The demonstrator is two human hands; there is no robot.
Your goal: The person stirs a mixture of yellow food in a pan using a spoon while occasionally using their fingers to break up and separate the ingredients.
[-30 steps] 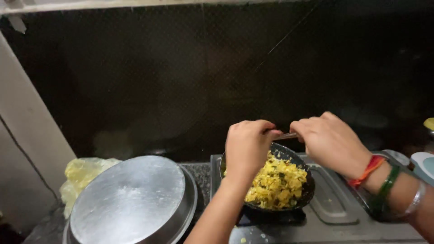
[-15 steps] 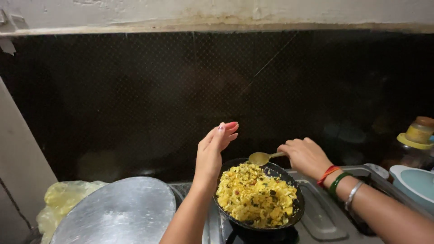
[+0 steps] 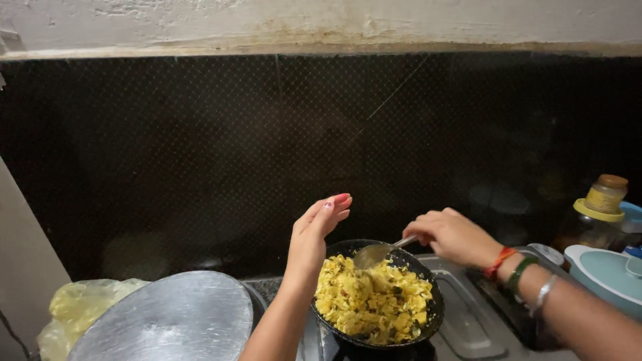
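Observation:
A small black pan sits on the stove, full of yellow scrambled food. My right hand grips the handle of a metal spoon, whose bowl rests at the far rim of the pan above the food. My left hand hovers over the pan's left edge, palm turned inward, fingers straight and together, holding nothing. Bangles and a red thread circle my right wrist.
A large round steel lid covers a vessel at the left, with a yellowish plastic bag beside it. At the right stand a yellow-lidded jar and a pale blue lidded pot. A dark tiled wall backs the stove.
My left hand has left the spoon handle and lifted open above the pan. The right hand has drawn the spoon to the pan's far rim. The view has tilted upward.

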